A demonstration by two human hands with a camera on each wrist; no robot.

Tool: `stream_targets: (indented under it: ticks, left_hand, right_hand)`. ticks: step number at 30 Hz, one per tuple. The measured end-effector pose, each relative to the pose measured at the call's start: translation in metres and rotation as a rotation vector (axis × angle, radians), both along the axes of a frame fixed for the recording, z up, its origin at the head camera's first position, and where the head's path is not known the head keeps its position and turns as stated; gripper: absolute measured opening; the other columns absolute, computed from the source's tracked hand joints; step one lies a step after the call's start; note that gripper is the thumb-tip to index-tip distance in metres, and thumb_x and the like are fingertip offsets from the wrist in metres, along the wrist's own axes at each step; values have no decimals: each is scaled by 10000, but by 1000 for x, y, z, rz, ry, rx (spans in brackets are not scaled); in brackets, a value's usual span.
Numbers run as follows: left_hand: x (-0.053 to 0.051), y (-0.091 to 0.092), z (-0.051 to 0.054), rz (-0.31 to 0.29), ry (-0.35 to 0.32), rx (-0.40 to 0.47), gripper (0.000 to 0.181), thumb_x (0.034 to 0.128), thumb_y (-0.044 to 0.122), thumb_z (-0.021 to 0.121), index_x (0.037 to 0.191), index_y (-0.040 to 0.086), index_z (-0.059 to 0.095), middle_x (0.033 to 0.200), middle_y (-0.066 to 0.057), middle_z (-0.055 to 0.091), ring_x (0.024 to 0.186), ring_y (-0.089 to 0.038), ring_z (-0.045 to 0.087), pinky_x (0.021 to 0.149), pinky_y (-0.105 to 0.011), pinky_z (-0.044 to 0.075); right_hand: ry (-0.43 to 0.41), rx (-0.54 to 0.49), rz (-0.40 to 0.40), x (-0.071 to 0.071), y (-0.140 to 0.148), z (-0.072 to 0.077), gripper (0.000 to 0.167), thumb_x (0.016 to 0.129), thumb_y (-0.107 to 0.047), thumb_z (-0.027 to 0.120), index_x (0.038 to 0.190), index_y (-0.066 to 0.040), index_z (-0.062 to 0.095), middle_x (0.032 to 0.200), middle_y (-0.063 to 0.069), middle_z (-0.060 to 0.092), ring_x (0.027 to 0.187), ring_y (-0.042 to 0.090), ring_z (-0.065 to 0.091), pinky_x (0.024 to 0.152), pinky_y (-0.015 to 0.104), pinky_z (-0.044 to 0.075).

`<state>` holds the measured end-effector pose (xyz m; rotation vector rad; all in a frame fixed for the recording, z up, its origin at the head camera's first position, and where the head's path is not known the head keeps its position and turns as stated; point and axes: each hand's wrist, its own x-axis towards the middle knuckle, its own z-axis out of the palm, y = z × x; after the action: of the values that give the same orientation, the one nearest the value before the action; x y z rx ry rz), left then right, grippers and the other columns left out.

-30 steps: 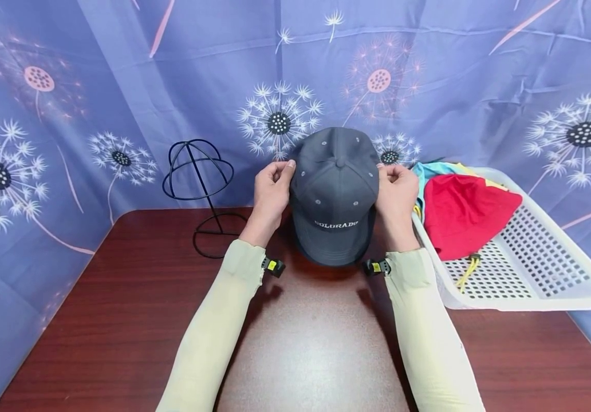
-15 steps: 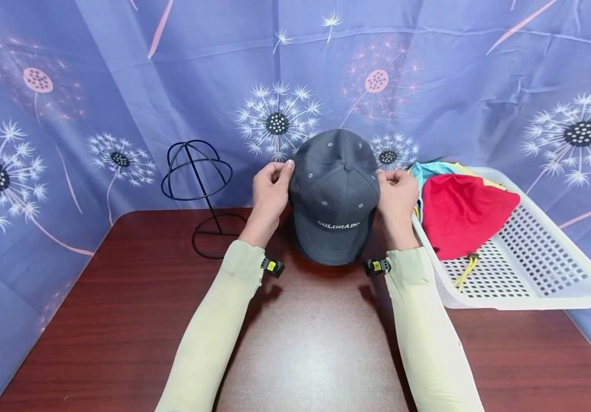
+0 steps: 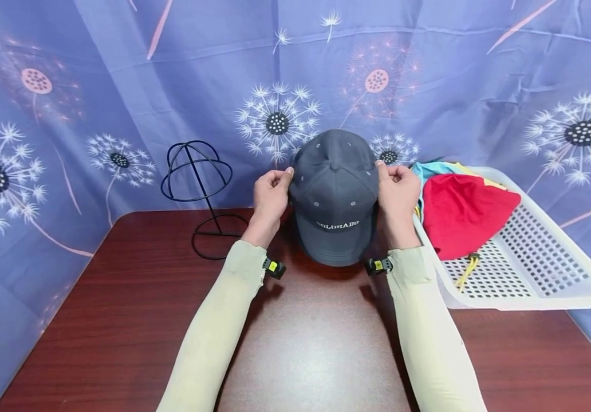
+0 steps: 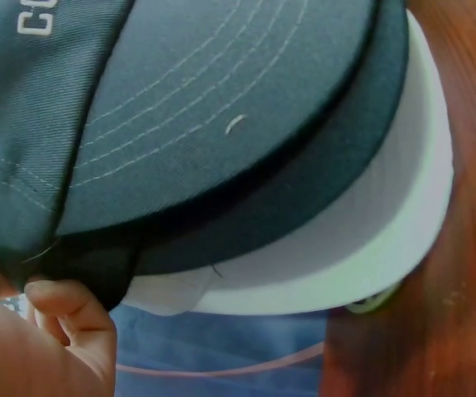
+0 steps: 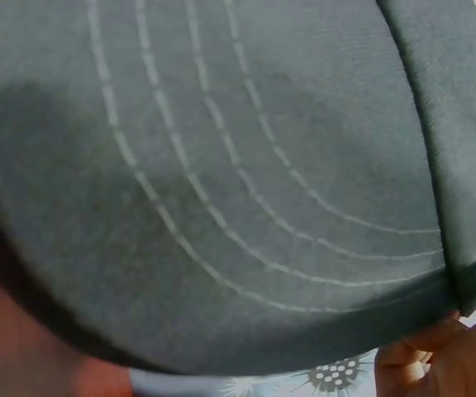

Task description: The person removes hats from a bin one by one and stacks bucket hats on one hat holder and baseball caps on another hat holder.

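A dark grey baseball cap (image 3: 334, 189), lettered "COLORADO", sits between my hands in the head view, its brim toward me. My left hand (image 3: 271, 197) pinches the cap's edge on the left. On the opposite edge, my right hand (image 3: 400, 194) pinches with thumb and fingers. The left wrist view shows another dark brim (image 4: 304, 207) and a white brim (image 4: 362, 256) stacked below the upper brim (image 4: 221, 107). Whatever supports the caps is hidden. In the right wrist view the stitched brim (image 5: 221, 207) fills most of the picture, and my fingers (image 5: 461, 356) touch its corner.
A black wire hat stand (image 3: 205, 189) with a bare domed top stands on the left of the brown table (image 3: 136, 320). At right, a white perforated basket (image 3: 548, 274) holds a red hat (image 3: 468, 217) and light blue cloth (image 3: 432, 170). A patterned curtain (image 3: 197, 68) hangs behind.
The cap's crown first turned slightly to the right, then back left. My right thumb now shows higher on the cap's edge, and my left fingers are slightly lower.
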<state>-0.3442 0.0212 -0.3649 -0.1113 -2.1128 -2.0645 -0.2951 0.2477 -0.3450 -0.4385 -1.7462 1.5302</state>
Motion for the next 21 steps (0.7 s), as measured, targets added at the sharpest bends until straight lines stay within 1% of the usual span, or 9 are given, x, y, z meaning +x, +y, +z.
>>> stream_targets:
  ticks: [2,5,8,11,14,17,21]
  left_hand:
    - [0,1,-2,-4,-6,-1,284,1038,354,707,910,103,736,703,51,537,707,-123,519,627,-265,435]
    - [0,2,-3,-15,-11,2,278,1037,345,709,909,100,736,707,47,549,711,-128,531,625,-265,441]
    - [-1,2,-3,-25,-4,0,278,1033,356,712,911,107,738,722,42,574,732,-135,550,648,-273,457]
    - [-2,1,-1,-34,17,8,279,1031,362,714,914,110,742,729,34,591,738,-146,565,667,-300,483]
    - [-2,1,-1,-46,28,22,273,1032,364,712,924,115,746,731,22,598,720,-158,577,644,-322,516]
    - [-1,0,-1,-59,25,21,280,1035,383,705,937,125,744,738,14,601,704,-164,580,613,-324,533]
    - [-1,-2,-1,-67,27,11,295,1040,398,695,944,122,738,764,8,611,721,-166,576,624,-326,524]
  right_hand:
    - [4,17,-4,2,0,1,357,939,-255,809,662,-172,600,511,-152,483,486,14,437,529,235,380]
    - [-16,46,-5,4,2,1,358,940,-279,816,682,-153,602,516,-158,489,493,7,447,552,246,395]
    - [-28,63,-3,4,4,0,354,945,-256,807,692,-146,586,527,-157,481,507,13,442,555,250,388]
    - [-28,56,10,2,6,0,357,941,-234,807,691,-141,569,532,-157,475,522,24,445,550,245,383]
    - [-35,58,14,0,8,-2,360,941,-209,800,681,-142,560,523,-168,466,518,17,445,547,231,383]
    - [-37,72,15,-3,9,-6,369,950,-181,787,666,-139,555,500,-182,461,486,-10,433,526,209,376]
    - [-33,39,56,-6,8,-12,365,951,-140,774,671,-116,541,511,-160,468,469,-10,429,502,206,379]
